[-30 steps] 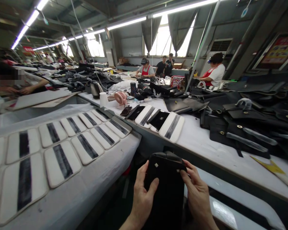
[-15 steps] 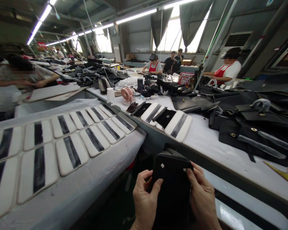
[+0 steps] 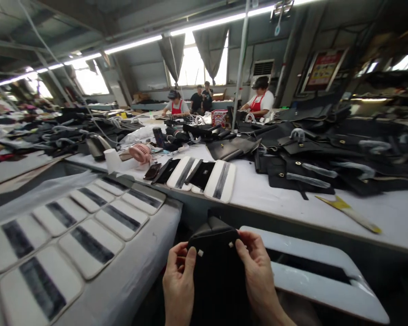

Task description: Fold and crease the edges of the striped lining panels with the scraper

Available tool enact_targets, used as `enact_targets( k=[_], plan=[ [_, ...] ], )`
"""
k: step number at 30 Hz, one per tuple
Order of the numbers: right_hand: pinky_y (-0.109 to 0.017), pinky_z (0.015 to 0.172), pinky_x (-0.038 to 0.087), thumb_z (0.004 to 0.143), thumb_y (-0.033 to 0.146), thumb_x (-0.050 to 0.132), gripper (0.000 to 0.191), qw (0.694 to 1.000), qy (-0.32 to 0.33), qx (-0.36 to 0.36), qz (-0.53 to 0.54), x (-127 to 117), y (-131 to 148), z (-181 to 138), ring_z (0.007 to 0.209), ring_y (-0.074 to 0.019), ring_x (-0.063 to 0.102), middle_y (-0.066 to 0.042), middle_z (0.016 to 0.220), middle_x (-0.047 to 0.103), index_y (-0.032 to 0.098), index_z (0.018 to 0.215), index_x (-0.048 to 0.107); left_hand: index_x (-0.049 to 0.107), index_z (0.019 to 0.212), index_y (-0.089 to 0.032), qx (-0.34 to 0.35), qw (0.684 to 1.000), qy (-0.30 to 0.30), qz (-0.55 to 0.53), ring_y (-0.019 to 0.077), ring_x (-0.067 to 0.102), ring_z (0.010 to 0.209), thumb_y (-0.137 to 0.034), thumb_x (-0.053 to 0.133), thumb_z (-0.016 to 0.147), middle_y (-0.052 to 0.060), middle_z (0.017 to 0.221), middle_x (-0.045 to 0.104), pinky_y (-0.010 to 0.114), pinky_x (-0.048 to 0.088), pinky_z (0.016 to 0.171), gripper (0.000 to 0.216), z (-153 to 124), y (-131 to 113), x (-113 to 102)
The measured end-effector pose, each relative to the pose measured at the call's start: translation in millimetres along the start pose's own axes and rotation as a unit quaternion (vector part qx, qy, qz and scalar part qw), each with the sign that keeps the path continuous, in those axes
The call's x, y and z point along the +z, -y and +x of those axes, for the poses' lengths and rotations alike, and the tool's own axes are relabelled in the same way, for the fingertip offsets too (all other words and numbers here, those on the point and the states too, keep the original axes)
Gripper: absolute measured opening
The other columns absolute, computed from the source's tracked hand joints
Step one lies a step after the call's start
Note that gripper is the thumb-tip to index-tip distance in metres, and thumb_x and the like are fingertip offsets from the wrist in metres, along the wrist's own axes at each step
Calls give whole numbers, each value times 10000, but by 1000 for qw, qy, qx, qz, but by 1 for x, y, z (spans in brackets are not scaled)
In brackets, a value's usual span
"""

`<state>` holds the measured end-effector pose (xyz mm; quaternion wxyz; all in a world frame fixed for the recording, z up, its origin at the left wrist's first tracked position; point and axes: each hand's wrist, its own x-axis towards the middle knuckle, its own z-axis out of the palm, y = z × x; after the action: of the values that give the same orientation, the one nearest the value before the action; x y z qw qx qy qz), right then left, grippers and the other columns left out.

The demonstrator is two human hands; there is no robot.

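The black piece sits low in the middle of the view, in front of the table edges, held upright between both hands. The left hand pinches its left edge, thumb on the face and fingers behind; the right hand clamps the right edge the same way. Two small white squares mark its face near the folded top. Its lower part runs out of frame, and I cannot tell whether it holds anything.

Just right of it lies a white tray with a long dark slot. On the left table lie at least eight white pads, each with one dark stripe; the nearest are cut off. The far table carries two more pads, a phone, a pink fan, a yellow strip and a heap of black bags too tangled to count. Four people stand at the back.
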<state>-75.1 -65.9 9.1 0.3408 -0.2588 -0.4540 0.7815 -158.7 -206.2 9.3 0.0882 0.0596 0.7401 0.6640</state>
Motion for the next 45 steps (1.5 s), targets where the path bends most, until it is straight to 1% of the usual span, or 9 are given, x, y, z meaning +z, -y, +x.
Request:
enact_targets(
  k=[6, 10, 14, 18, 25, 30, 39, 42, 45],
  plan=[
    [-280, 606, 508, 752, 538, 748, 451, 999, -5, 37, -26, 3, 15, 1, 651, -167, 621, -33, 809, 684, 208, 1042, 647, 587, 1017, -214, -36, 999, -9, -13, 192, 648, 687, -637, 673, 744, 6, 772, 634, 277, 513, 638, 510, -2, -17, 3],
    [-280, 542, 490, 701, 552, 777, 448, 997, -12, 14, -72, 4, 27, 1, 594, -178, 619, -48, 753, 689, 183, 944, 701, 579, 990, -212, -44, 999, 1, -20, 183, 651, 660, -614, 719, 711, 2, 743, 646, 249, 494, 606, 509, -1, -21, 3],
    [-286, 546, 495, 708, 564, 762, 427, 996, -7, 7, -90, 1, 31, 1, 610, -193, 633, -54, 757, 695, 186, 899, 708, 578, 995, -206, -48, 998, 25, -29, 150, 616, 615, -584, 746, 702, -1, 748, 653, 227, 485, 571, 507, 0, -25, 1],
    [-287, 589, 501, 753, 527, 735, 390, 994, 6, 9, -109, -3, 28, 1, 658, -191, 627, -64, 768, 698, 174, 912, 688, 592, 951, -186, -48, 998, 34, -13, 165, 640, 676, -583, 769, 676, 22, 782, 676, 227, 501, 606, 514, -1, -34, 0],
    [-277, 640, 492, 757, 520, 729, 383, 990, 9, 22, -139, -6, 25, 2, 694, -177, 607, -53, 761, 689, 171, 910, 684, 595, 848, -177, -61, 995, 69, -25, 134, 587, 604, -572, 780, 665, 4, 700, 639, 212, 472, 554, 473, 6, -38, -6],
    [-283, 669, 492, 743, 538, 737, 403, 988, 33, 36, -146, -7, 23, 2, 726, -191, 621, -58, 800, 701, 177, 912, 680, 597, 828, -168, -62, 988, 139, -3, 122, 553, 617, -538, 749, 726, 10, 716, 622, 208, 454, 567, 412, 12, -45, -15],
    [-286, 665, 473, 807, 536, 665, 350, 972, 35, -45, -228, -4, 18, 6, 733, -201, 612, -48, 797, 672, 197, 895, 652, 531, 806, -184, 0, 977, 203, 67, 129, 529, 648, -485, 645, 843, -11, 709, 561, 218, 421, 601, 324, 26, -35, -26],
    [-290, 677, 478, 825, 497, 657, 309, 962, 78, -54, -256, -3, 23, 8, 752, -204, 618, -43, 811, 664, 204, 924, 669, 565, 988, -206, 39, 970, 218, 100, 139, 562, 647, -429, 681, 819, -33, 714, 556, 223, 435, 612, 303, 34, -46, -29],
    [-289, 664, 469, 836, 428, 656, 233, 947, 104, -76, -293, -1, 28, 9, 731, -194, 612, -30, 785, 645, 203, 893, 681, 598, 1136, -228, 87, 938, 277, 189, 141, 556, 600, -369, 697, 798, -45, 673, 562, 222, 422, 568, 380, 41, -65, -29]
  ],
)
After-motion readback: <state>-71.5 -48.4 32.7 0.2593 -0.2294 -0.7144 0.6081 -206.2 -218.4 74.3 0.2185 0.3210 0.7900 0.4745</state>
